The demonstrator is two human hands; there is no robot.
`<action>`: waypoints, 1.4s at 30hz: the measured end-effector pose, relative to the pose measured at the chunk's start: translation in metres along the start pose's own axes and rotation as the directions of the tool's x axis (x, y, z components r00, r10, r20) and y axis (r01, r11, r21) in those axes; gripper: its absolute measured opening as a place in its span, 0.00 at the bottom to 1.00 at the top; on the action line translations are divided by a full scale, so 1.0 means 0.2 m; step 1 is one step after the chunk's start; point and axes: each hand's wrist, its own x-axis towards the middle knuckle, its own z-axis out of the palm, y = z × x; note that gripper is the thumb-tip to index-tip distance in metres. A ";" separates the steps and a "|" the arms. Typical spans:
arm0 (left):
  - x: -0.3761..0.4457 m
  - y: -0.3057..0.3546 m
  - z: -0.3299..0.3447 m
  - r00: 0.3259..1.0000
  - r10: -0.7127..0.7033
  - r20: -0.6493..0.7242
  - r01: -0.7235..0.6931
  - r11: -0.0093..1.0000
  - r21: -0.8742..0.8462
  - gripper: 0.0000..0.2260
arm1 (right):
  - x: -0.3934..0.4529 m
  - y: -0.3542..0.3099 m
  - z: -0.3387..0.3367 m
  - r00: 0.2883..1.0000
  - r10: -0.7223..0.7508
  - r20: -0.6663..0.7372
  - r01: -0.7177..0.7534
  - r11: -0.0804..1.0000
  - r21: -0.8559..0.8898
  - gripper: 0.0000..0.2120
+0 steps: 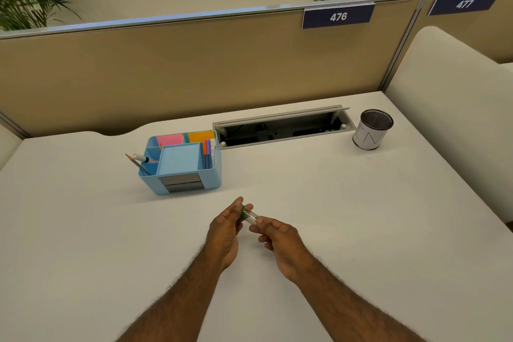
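Right in front of the person, at six o'clock on the white desk (83, 230), both hands meet on a small clear tube (251, 216) with a green end. The left hand (226, 230) curls its thumb and fingertips round the green end, which points toward eleven o'clock. The right hand (281, 239) pinches the clear end between thumb and forefinger, with its other fingers loosely curled underneath. The tube sits low over the desk; I cannot tell whether it touches the surface.

My guess is that the green end is a cap about to be twisted or pulled off. To do that well, hold the right hand's pinch steady on the body and let the left hand do the turning. Draw the cap straight along the tube's own line so nothing inside scatters, and stay low over the desk in case something drops.

Farther out, at eleven o'clock, stands a blue desk organizer (191, 175) holding sticky notes (170, 139) and pens (207, 151). At one o'clock an open cable hatch (283, 128) is set into the desk, and at two o'clock stands a mesh pen cup (372, 133). Beyond them, a tan partition (166, 72) carries a sign (338, 16) reading 476.
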 end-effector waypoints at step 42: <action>0.06 0.40 -0.19 0.772 0.617 -0.152 -0.205 0.468 0.860 0.26 | 0.26 -0.47 0.47 0.860 -0.440 0.258 0.491 0.582 -0.648 0.23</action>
